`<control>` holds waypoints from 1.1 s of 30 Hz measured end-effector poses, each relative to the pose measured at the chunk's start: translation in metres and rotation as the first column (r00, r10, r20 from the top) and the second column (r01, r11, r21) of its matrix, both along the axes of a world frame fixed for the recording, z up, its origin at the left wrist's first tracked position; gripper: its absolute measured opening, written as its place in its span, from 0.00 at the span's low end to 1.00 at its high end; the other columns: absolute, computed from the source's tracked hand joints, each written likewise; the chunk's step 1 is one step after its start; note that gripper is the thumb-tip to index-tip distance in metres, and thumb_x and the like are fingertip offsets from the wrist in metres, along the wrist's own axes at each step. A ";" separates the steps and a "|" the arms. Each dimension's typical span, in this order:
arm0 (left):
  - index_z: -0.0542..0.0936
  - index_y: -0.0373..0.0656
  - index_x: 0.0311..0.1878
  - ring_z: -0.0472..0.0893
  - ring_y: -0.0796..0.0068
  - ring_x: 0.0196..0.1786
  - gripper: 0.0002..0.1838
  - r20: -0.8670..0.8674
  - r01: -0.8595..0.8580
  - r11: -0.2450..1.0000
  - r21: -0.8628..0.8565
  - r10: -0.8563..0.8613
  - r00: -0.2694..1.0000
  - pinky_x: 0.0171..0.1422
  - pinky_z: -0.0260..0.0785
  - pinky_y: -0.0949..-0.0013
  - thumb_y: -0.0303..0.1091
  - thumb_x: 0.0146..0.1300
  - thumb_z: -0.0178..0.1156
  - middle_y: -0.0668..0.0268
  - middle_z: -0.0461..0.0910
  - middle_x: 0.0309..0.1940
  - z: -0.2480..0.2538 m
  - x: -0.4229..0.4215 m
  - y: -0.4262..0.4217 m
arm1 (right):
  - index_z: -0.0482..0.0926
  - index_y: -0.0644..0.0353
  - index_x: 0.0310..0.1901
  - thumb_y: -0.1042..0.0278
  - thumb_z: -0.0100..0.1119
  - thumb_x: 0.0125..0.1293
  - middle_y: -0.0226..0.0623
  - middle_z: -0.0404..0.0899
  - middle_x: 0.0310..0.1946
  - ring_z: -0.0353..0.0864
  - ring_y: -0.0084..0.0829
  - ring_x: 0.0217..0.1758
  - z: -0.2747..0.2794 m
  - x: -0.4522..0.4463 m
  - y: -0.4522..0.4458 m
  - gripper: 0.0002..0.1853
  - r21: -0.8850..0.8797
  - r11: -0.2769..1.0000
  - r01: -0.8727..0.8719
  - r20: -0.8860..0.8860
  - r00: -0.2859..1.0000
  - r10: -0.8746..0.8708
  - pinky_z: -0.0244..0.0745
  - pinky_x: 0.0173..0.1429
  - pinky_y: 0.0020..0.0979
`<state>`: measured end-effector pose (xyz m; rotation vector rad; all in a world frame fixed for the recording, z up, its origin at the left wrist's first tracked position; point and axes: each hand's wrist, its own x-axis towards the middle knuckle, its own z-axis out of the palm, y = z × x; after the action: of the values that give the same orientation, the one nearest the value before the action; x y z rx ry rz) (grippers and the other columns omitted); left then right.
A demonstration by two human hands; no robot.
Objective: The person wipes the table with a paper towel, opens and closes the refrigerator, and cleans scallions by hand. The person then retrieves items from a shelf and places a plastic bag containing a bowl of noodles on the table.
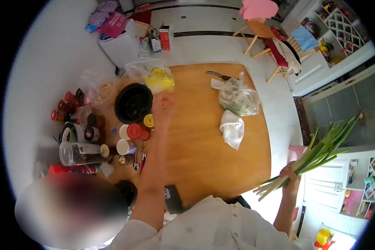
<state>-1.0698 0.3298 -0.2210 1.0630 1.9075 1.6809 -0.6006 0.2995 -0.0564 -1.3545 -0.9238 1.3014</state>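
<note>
My right hand (291,173) is wrapped round a bunch of green onions (316,156), held off the table's right side with the leaves pointing up and right. My left arm stretches across the table, and my left hand (164,102) is smeared by motion, so its fingers do not show clearly. That hand is beside a black bowl (133,103) and just below a yellow and white plastic bag (159,80). A clear plastic bag (238,98) with greens inside lies on the right part of the table, with a white cloth (232,129) below it.
A dark-handled tool (218,75) lies near the wooden table's (191,137) far edge. Jars, cups and a red-lidded container (138,131) crowd the left side. A phone (173,199) rests at the near edge. Chairs (260,29) stand beyond the far right corner.
</note>
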 end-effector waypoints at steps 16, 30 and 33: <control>0.78 0.40 0.41 0.76 0.72 0.33 0.13 0.225 0.483 0.769 -0.418 -0.427 0.876 0.40 0.70 0.67 0.40 0.61 0.56 0.61 0.80 0.32 -0.102 0.176 -0.194 | 0.72 0.62 0.31 0.78 0.57 0.46 0.34 0.70 0.20 0.72 0.28 0.22 0.012 -0.025 -0.003 0.08 -0.051 0.986 -0.158 0.095 0.982 0.163 0.69 0.29 0.27; 0.77 0.39 0.45 0.80 0.59 0.41 0.13 0.279 -0.038 0.955 -0.293 0.123 0.952 0.46 0.71 0.64 0.36 0.61 0.56 0.57 0.81 0.36 -0.041 0.206 -0.287 | 0.71 0.62 0.42 0.78 0.65 0.50 0.33 0.70 0.25 0.67 0.25 0.19 -0.028 -0.042 0.017 0.17 0.032 0.758 -0.651 -0.091 0.753 0.651 0.66 0.25 0.26; 0.77 0.40 0.46 0.80 0.57 0.42 0.13 0.208 -0.110 0.897 -0.427 0.216 0.954 0.46 0.72 0.64 0.35 0.60 0.58 0.56 0.81 0.38 -0.023 0.224 -0.317 | 0.70 0.61 0.43 0.78 0.65 0.50 0.32 0.70 0.26 0.68 0.25 0.19 -0.027 -0.059 0.019 0.19 0.054 0.697 -0.715 -0.125 0.687 0.716 0.67 0.25 0.26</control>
<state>-0.8458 0.0130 -0.2438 0.5116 2.0969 1.3256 -0.6598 0.3183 -0.0831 -0.8836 -1.4376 1.9541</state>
